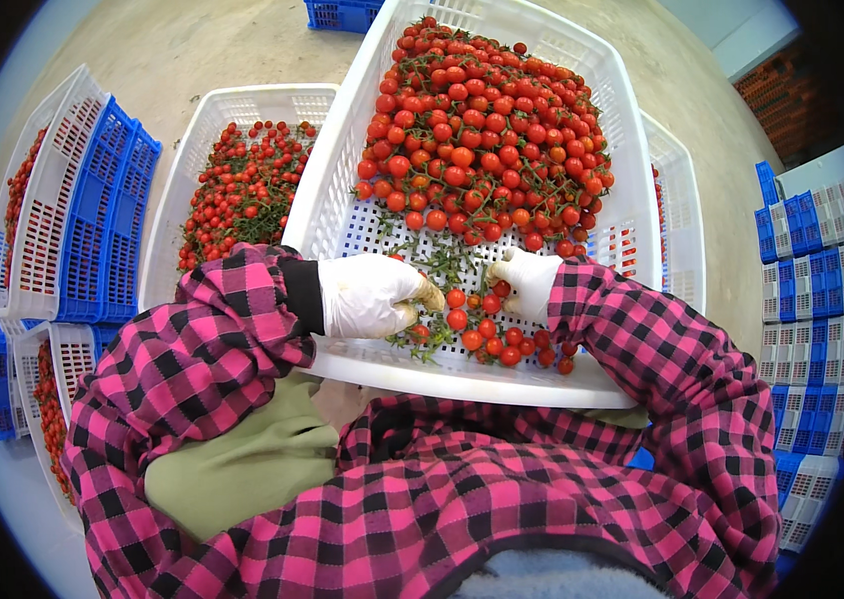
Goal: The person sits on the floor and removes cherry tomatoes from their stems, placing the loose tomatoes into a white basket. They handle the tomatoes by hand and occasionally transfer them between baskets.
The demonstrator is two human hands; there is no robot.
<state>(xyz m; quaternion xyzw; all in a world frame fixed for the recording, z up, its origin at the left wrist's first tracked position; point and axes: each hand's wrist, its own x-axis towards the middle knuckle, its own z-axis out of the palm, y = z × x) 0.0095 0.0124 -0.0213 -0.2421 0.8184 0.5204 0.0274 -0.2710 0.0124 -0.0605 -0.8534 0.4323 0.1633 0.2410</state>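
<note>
A large white plastic crate [482, 385] lies tilted before me. Cherry tomatoes [482, 142], many on green stems, are heaped in its far part. My left hand [373, 296], in a white glove with stained fingertips, is over the near part with its fingers bent together; whatever they may hold is hidden. Opposite it, my right hand [530, 281], gloved too, has its thumb and fingers around a single cherry tomato [501, 288]. Green stems [444, 262] lie on the perforated floor between the hands. Several loose tomatoes [509, 356] rest by the near wall.
To the left stands a second white crate [175, 202] with small tomatoes and stems. Stacked blue crates [103, 224] and white ones [44, 247] are at the far left. Another white crate [680, 202] sits partly behind mine at right. Crate stacks [811, 284] line the right side.
</note>
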